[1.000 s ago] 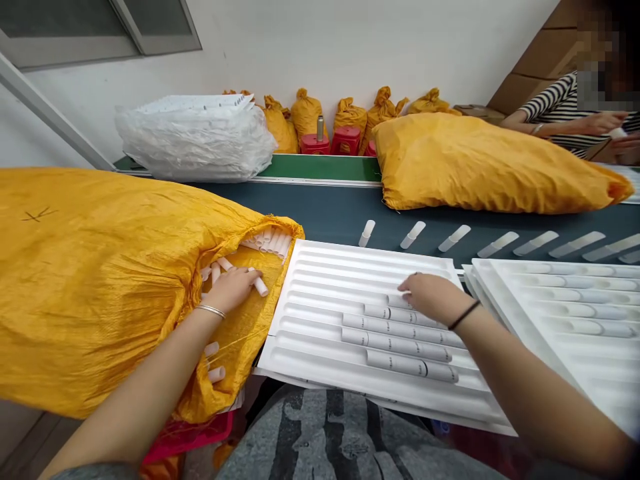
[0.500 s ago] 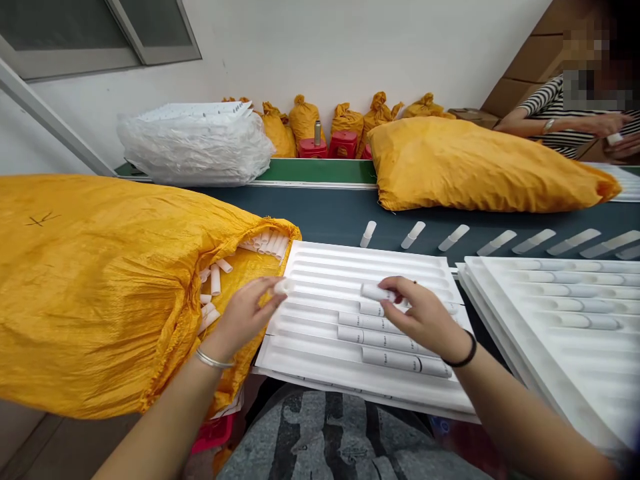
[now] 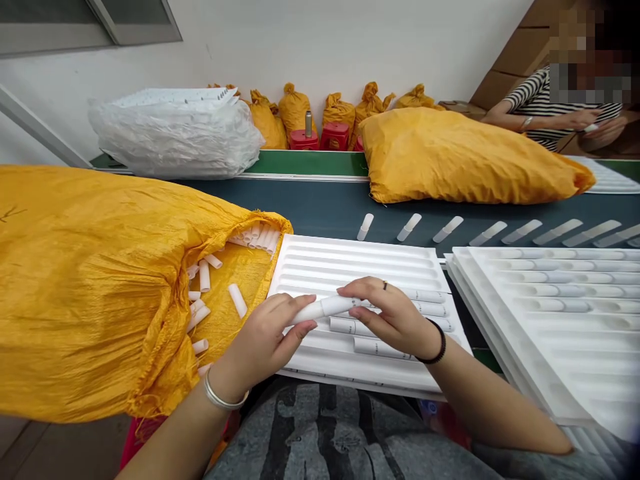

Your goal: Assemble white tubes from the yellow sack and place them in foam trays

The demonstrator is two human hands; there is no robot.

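My left hand (image 3: 270,333) is closed on a plain white tube piece (image 3: 309,312), gripping it between thumb and fingers. My right hand (image 3: 393,317) pinches a white tube with small dark print (image 3: 340,305). The two pieces meet end to end, slightly tilted, above a white ridged tray (image 3: 357,259); whether one sits inside the other I cannot tell. Several printed white tubes (image 3: 383,348) lie in the tray's grooves, partly hidden by my right hand. Left of my left hand, a loose white tube (image 3: 237,300) rests on the open mouth of a yellow woven sack (image 3: 110,280).
A stack of trays (image 3: 540,340) holding white tubes stands on the right. Several small tubes (image 3: 449,229) stand in a row on the dark conveyor belt (image 3: 320,200). Beyond lie a full yellow sack (image 3: 460,157) and a plastic-wrapped bundle (image 3: 175,133). A co-worker (image 3: 540,110) sits far right.
My hands have come together, bringing the left tube piece against the end of the printed tube. A loose tube now shows on the sack's mouth. The view has shifted slightly.
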